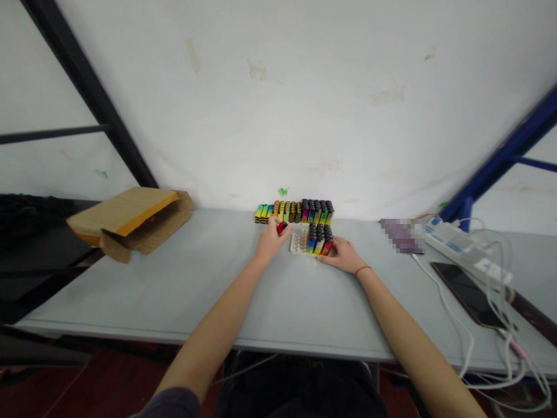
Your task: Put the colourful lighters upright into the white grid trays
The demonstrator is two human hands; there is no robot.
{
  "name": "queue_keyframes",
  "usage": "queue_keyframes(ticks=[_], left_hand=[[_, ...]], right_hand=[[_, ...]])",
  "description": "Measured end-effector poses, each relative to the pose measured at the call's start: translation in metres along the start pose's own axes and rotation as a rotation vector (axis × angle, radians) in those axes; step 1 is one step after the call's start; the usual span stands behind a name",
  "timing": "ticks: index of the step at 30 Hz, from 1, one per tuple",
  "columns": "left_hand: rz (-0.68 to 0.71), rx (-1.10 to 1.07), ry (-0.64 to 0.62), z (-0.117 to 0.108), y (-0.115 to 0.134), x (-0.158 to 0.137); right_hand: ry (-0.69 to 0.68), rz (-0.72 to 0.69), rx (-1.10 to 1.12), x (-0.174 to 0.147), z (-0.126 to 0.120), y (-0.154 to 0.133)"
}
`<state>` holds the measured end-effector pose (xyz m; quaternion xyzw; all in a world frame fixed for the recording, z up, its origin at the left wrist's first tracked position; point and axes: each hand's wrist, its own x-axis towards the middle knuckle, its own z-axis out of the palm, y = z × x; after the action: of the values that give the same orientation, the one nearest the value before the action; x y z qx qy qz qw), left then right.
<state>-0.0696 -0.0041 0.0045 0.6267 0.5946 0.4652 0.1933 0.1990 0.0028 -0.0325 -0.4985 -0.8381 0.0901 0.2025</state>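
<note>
My left hand (270,239) is closed on a red lighter (282,227) with a black top, just left of a clear plastic tray (299,248). Rows of upright lighters (319,239) in blue, white-yellow and red fill the tray's right part, while its left part shows bare slots. My right hand (343,254) rests at the tray's right front corner, fingers against its side and the red lighters. Behind the tray stand more upright lighters (317,212) in packed rows. To their left are yellow ones (287,211) and a stack of green-blue lighters (262,213) lying flat.
An opened cardboard box (130,217) lies at the table's left. On the right are a blurred purple object (400,237), a white power strip (463,247), a dark phone (470,293) and tangled white cables (444,296). A white wall (278,104) rises behind the grey table (195,296).
</note>
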Motion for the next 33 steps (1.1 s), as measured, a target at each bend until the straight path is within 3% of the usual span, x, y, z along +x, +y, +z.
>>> queue_keyframes(ticks=[9, 12, 20, 25, 33], left_hand=[[0.237, 0.052, -0.028, 0.007, -0.005, 0.002], [0.254, 0.066, -0.066, 0.008, -0.006, 0.002], [0.260, -0.161, -0.193, 0.017, -0.004, -0.002], [0.270, -0.152, -0.252, 0.015, 0.001, -0.004], [0.255, -0.106, -0.201, 0.024, -0.007, -0.003]], right_hand=[[0.025, -0.017, -0.005, 0.000, 0.002, -0.001], [0.028, -0.016, -0.004, 0.000, 0.001, -0.001], [-0.011, -0.014, -0.018, -0.003, -0.001, 0.000], [-0.039, 0.004, -0.012, -0.004, -0.001, -0.003], [-0.049, 0.000, 0.001, -0.003, -0.001, -0.002]])
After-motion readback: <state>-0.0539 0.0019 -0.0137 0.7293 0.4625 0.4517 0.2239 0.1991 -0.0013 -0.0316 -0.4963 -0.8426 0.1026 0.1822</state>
